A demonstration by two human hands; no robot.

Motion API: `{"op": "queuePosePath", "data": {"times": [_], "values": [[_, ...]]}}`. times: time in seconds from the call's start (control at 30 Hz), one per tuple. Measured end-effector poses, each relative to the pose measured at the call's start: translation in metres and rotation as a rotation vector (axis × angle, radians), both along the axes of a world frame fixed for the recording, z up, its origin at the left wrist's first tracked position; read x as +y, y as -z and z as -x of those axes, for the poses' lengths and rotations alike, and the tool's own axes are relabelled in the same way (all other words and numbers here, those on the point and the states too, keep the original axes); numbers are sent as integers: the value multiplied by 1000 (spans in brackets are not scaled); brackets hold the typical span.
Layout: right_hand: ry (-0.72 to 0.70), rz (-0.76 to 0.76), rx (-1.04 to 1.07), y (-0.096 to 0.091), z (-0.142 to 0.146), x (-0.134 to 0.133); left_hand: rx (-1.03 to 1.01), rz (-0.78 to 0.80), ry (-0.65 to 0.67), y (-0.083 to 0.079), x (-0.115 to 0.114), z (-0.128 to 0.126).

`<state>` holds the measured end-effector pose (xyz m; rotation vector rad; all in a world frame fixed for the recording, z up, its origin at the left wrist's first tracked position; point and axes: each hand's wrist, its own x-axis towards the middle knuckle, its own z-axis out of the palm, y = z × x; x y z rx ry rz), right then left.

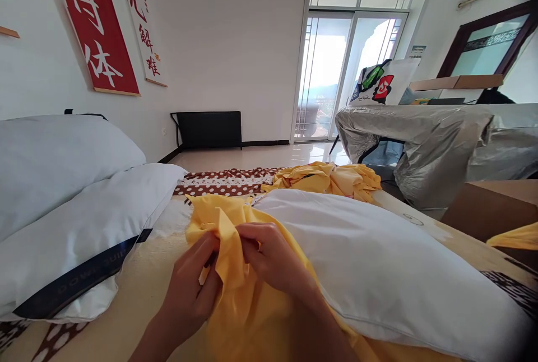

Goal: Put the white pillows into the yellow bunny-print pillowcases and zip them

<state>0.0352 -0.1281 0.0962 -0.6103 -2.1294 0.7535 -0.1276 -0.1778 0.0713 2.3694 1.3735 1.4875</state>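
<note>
Both my hands are closed on a yellow pillowcase (241,317), bunching it up near its far end. My left hand (191,283) pinches a fold from the left, its fingertips partly hidden by the fabric. From the right, my right hand (273,258) grips the same raised fold between thumb and fingers, a few centimetres from the left. The cloth runs down toward me beneath my right forearm. Just right of it lies a plump white pillow (378,255), with yellow fabric along its near edge.
Two white pillows (96,210) are stacked at the left, the lower one with a dark label band. Crumpled yellow cloth (328,178) lies beyond my hands on the patterned blanket (222,181). At the right stand a cardboard box (483,208) and a table under silvery plastic (441,132).
</note>
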Motion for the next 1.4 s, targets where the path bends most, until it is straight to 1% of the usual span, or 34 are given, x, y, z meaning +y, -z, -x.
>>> {"op": "queuePosePath", "data": {"times": [0.1,0.27,0.33,0.47,0.57,0.67,0.8,0.87,0.97,1.03,1.07,1.2,1.27,1.4], "values": [[62,-105,-40,4,4,2,-11,-10,-11,0,0,0],[73,-264,-13,12,10,6,13,-9,16,0,0,3],[105,-308,-9,15,12,6,29,11,34,0,0,5],[219,-383,-19,18,17,6,42,71,54,-2,3,11],[254,-413,-28,21,21,6,31,109,54,-3,4,13],[282,-389,-22,22,23,7,-23,128,72,-5,3,14],[343,-282,12,23,23,11,-98,197,116,-7,-6,15],[378,-215,46,23,23,14,-41,230,167,-10,-11,16],[430,-152,100,25,23,17,138,283,236,-13,-15,18],[435,-164,115,26,24,17,195,315,210,-13,-13,21],[429,-183,121,27,25,16,176,332,187,-12,-11,22],[384,-256,144,26,26,13,-73,353,45,-5,1,25],[370,-290,150,27,27,11,-92,310,-30,-2,5,23],[365,-391,200,30,31,11,-9,181,-145,-2,4,13]]}}
